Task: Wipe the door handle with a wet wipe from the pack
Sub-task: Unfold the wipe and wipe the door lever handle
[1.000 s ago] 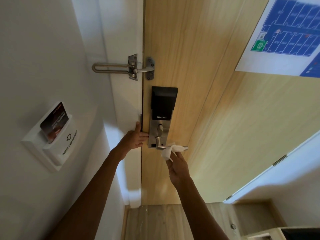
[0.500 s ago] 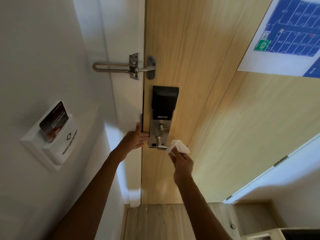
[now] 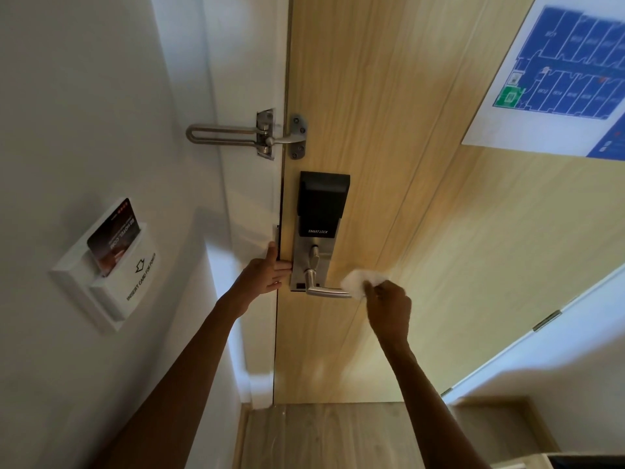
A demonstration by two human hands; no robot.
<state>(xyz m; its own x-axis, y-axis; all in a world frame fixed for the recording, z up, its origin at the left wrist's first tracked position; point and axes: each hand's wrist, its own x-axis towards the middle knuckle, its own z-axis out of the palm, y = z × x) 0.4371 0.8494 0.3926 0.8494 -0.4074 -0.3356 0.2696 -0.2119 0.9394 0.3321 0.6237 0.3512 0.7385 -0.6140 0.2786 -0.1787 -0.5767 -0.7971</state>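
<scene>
A silver lever door handle [image 3: 325, 291] sticks out to the right from a smart lock plate [image 3: 316, 238] on the wooden door [image 3: 389, 164]. My right hand [image 3: 389, 304] is shut on a crumpled white wet wipe [image 3: 358, 280], which covers the lever's free end. My left hand [image 3: 267, 274] lies flat against the door's edge just left of the lock plate, fingers spread, holding nothing. The wipe pack is not in view.
A metal swing-bar guard [image 3: 247, 137] spans frame and door above the lock. A white key-card holder [image 3: 108, 262] with a card in it is on the left wall. A blue floor plan [image 3: 561, 72] hangs on the door at upper right. Wood floor [image 3: 324, 434] lies below.
My right hand has slid the wipe rightward along the lever, from near the lock plate out to the lever's tip. My left hand has stayed on the door edge.
</scene>
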